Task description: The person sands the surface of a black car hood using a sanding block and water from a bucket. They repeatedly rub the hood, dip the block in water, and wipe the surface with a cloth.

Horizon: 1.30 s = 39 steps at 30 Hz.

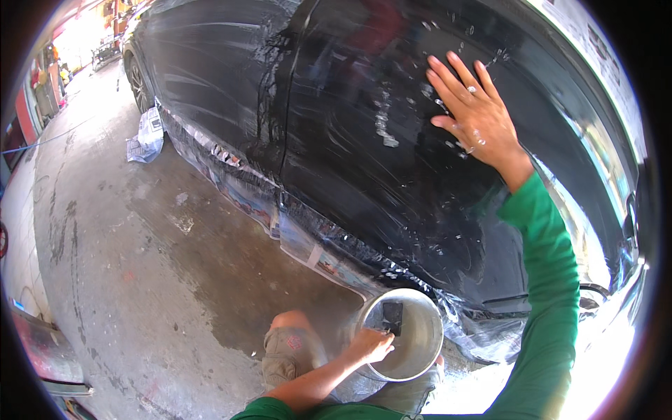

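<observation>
Right hand (pixel 479 119): lay spread on the car (pixel 371 182), upper right.
Left hand (pixel 373 346): pinched a dark pad (pixel 393 316) within the bucket (pixel 424 339), bottom centre.
Paper (pixel 323 262): lined car's lower edge, centre.

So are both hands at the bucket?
No, only the left fingers are; the right fingers are spread over the black car panel.

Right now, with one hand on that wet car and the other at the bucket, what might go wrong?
The right hand, spread flat on the wet dark panel, might slip or drag grit across it. The bucket sits close to the person's legs, so a bump could tip it. The dark pad might drop in if the left hand loosens.
</observation>
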{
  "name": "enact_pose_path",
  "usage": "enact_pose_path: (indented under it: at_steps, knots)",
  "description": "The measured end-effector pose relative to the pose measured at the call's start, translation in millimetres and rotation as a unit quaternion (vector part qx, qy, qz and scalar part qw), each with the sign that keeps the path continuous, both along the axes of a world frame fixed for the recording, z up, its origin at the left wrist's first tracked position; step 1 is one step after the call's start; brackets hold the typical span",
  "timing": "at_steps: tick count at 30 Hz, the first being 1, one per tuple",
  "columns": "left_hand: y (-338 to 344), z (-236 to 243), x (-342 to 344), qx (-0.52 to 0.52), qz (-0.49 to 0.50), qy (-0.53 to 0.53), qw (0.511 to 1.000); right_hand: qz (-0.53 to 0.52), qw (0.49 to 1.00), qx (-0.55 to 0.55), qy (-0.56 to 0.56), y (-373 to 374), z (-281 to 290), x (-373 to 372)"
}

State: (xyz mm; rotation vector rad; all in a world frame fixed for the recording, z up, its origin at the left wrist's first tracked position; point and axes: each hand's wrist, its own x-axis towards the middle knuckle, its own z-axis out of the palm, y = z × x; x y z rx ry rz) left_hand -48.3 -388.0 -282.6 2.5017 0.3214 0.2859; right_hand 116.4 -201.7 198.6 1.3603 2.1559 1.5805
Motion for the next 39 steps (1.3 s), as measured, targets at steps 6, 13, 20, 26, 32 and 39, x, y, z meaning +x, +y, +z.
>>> enact_pose_path:
  at_steps: [6, 13, 20, 26, 32, 39]
  knots:
    - [0, -6, -3, -0.034, 0.042, -0.029, 0.998, -0.014, 1.000, 0.017, 0.007, 159, -74, -98]
    - [1, -5, -1, -0.025, 0.061, -0.063, 0.996, -0.057, 0.987, -0.069, -0.133, 180, -241, -110]
    - [0, -13, 2, -0.004, 0.071, -0.040, 0.997, -0.020, 0.940, -0.331, 0.082, 32, -298, -35]
    - [-4, 2, 3, 0.033, -0.017, 0.068, 0.997, -0.177, 0.972, -0.107, 0.112, -141, -113, 69]
    - [7, -135, 114, -0.009, -0.213, 0.378, 0.901, -0.274, 0.955, 0.110, -0.016, -282, 62, 239]
    - [23, -136, 136, 0.046, 0.086, 0.392, 0.915, -0.272, 0.954, 0.073, 0.106, -311, 55, 266]
